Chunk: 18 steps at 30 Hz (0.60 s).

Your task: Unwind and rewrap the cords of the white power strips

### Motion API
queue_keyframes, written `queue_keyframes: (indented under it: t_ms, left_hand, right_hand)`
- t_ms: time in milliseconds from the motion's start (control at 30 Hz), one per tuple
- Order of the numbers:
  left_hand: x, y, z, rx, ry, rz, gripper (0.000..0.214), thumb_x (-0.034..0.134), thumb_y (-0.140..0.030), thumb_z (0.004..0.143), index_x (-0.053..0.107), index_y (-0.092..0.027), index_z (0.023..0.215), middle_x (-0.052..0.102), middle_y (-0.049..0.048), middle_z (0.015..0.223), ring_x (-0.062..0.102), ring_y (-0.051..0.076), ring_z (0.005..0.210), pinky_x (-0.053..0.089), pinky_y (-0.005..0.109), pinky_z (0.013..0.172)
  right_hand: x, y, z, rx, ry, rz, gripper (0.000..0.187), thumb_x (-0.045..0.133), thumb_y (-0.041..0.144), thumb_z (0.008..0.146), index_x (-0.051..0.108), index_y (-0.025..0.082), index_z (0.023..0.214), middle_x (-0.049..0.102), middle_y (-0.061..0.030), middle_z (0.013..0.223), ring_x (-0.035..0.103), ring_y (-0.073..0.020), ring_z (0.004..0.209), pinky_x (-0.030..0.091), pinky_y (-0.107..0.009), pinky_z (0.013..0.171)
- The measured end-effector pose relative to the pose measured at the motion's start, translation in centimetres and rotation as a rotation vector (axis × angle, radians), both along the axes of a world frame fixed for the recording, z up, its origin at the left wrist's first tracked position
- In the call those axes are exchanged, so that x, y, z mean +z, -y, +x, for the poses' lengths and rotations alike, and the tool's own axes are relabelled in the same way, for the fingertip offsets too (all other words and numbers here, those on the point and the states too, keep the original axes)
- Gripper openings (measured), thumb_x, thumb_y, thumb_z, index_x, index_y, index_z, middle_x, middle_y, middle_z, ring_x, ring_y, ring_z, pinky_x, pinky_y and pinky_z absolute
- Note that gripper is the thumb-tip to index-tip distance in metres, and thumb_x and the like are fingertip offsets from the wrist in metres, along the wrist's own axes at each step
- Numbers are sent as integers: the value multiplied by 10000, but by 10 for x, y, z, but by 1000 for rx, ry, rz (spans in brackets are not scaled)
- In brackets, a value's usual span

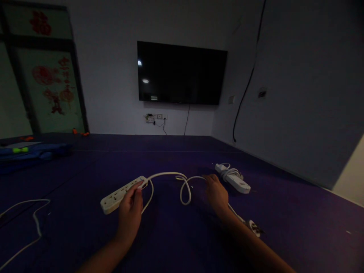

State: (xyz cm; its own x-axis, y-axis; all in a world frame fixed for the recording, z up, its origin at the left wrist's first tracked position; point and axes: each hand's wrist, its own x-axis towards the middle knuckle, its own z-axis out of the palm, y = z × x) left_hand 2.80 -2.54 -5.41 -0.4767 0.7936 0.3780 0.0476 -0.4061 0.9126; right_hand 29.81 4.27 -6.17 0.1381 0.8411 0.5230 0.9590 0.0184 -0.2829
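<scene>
My left hand [130,212] is closed on the cord end of a white power strip [112,201], which slants away to the left with its sockets facing up. From that end the white power cord [167,173] runs to the right and makes a loose loop near the middle. My right hand [216,195] pinches the cord beyond the loop. Past that hand the cord comes out beside my forearm and ends in a white plug [253,228] with metal prongs. Just beyond my right hand lies a second white power strip [237,182] with its cord wound around it.
A loose white cable [36,220] lies at the left on the dark purple surface [170,242]. Blue cloth [45,151] sits at the far left. A television [182,74] hangs on the back wall, and a black cable [244,98] hangs down the right wall.
</scene>
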Motion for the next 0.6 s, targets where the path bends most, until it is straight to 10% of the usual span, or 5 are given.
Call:
queue_keyframes:
  t_ms: [267,600]
  left_hand:
    - [-6,-39,-30,217,512,-156,226,510,-217,581,572,-157,791,461,-71,514,399,55,407,338,169,400]
    - [-11,-28,-19,76,210,-78,417,587,-435,650,591,-166,969,471,-60,548,427,97,450,356,214,425]
  right_hand:
    - [20,-4,37,-284,-407,428,376,365,233,818,633,181,1076,562,-97,1050,538,-226,874,378,-292,621]
    - [-3,-22,35,33,-225,400,411,377,81,723,654,138,1022,575,-134,1040,550,-232,899,445,-350,793]
